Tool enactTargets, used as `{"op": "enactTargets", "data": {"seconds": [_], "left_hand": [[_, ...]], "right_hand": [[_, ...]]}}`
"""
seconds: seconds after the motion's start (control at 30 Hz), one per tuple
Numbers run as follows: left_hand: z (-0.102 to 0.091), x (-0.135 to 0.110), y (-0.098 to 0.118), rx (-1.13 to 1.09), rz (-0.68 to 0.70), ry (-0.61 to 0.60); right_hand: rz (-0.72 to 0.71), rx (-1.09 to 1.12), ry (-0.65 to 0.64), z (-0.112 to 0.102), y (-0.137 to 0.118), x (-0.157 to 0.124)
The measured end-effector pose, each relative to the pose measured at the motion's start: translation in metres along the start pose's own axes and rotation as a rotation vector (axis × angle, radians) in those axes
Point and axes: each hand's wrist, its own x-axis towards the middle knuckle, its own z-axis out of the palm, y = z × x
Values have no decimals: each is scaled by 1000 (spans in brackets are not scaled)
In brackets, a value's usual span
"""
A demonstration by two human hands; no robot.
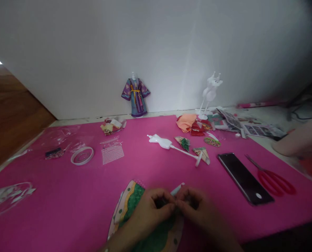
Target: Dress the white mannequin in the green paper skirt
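My left hand (pixel 156 206) and my right hand (pixel 198 210) meet at the near middle of the table, thumb and finger of each pinched together tip to tip. What lies between the fingertips is too small and blurred to name. Beneath the left hand spreads a fan-shaped piece of patterned fabric (pixel 135 199), green with a cream and pink dotted border; the hands cover part of it. Behind the fingers pokes out a slim white stick-like thing (pixel 177 189). Farther back a white mini dress form (pixel 161 141) lies on its side.
A phone (pixel 243 178) and red-handled scissors (pixel 274 178) lie at right. Left are a tape roll (pixel 82 156), a sheet of small beads (pixel 113 154) and plastic bags (pixel 9 196). Along the wall stand a dressed doll form (pixel 136 96), bare forms (pixel 210 94) and fabric scraps (pixel 187 123).
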Motion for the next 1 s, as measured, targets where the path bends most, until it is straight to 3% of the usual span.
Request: {"op": "enactTargets", "data": {"seconds": [0.53,0.73,1.0], "left_hand": [[-2,0,3,43,19,25],[-3,0,2,22,-17,13],[-1,-2,2,-36,-41,-3]], "right_hand": [[24,26,18,2,2,1],[30,202,-85,1,6,3],[18,207,-79,0,6,4]]}}
